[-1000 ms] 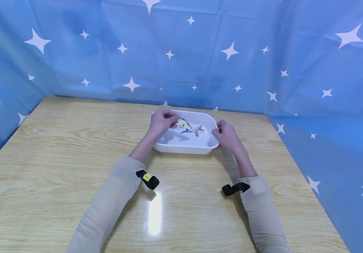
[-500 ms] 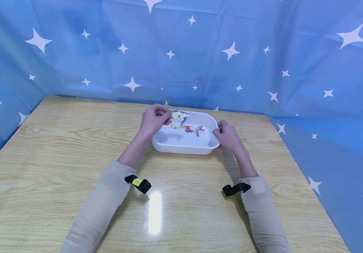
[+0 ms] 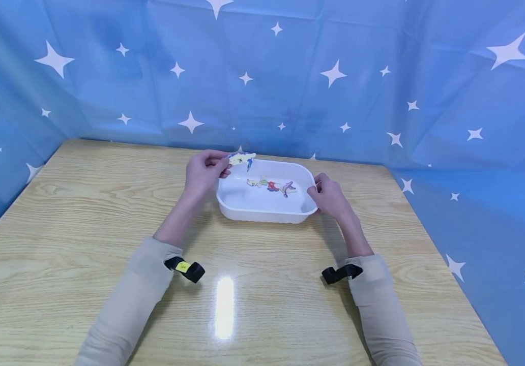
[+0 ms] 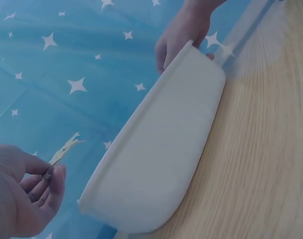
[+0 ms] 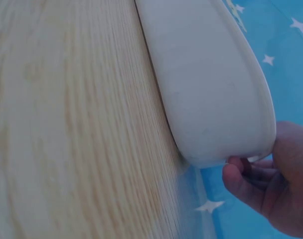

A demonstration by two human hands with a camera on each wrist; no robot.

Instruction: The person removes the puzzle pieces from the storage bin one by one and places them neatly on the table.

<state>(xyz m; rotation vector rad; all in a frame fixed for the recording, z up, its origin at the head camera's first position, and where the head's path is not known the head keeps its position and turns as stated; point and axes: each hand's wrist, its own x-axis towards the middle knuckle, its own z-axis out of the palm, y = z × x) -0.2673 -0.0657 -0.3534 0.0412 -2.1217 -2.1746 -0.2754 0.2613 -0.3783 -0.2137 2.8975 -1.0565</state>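
Observation:
Between thumb and fingers, my left hand (image 3: 202,172) pinches a flat yellow-and-blue cutout (image 3: 242,158). The cutout is held up over the far left rim of a white plastic basin (image 3: 262,216); in the left wrist view it shows nearly edge-on, a thin pale piece (image 4: 64,149) above the rim. My right hand (image 3: 328,197) grips the basin's right end, thumb over the rim and fingers curled under it, as the right wrist view shows too. Inside the basin lie several small cutouts in a row: a pale yellow-green one, a red one (image 3: 273,186) and a purple-and-pink one (image 3: 288,189).
The basin stands on a wood-grain table (image 3: 271,305) near its back edge. Behind and beside the table hangs a blue cloth (image 3: 143,91) with white stars. A black strap (image 3: 184,268) is around each wrist, over beige sleeves.
My left hand has moved left and up from inside the basin, lifting the yellow-and-blue cutout off the others and uncovering the red and yellow-green ones. The right hand stays at the rim.

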